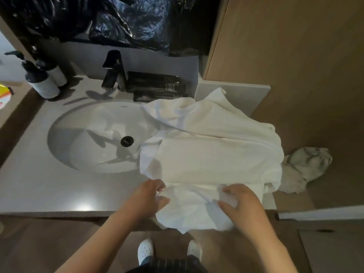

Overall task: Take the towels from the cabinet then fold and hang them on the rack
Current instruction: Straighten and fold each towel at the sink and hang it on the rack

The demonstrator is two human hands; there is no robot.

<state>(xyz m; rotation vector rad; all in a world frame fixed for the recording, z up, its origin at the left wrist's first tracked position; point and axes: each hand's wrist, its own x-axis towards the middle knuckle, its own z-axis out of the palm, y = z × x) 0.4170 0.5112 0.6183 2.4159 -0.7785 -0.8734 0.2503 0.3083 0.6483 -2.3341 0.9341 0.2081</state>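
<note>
At the front edge of the counter (29, 184), hands held a towel (206, 158).
Left hand (145, 196) and right hand (242, 201) pinched its near hem, fingers curled; it lay heaped on the right end beside the sink (88, 134).

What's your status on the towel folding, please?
Near edge of white towel pinched by left hand, right hand. Towel on counter, overlapping sink. Nothing in the way.

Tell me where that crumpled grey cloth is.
Head view, right side: the grey cloth lies just right of the white towels, beyond the end of the counter.
</note>
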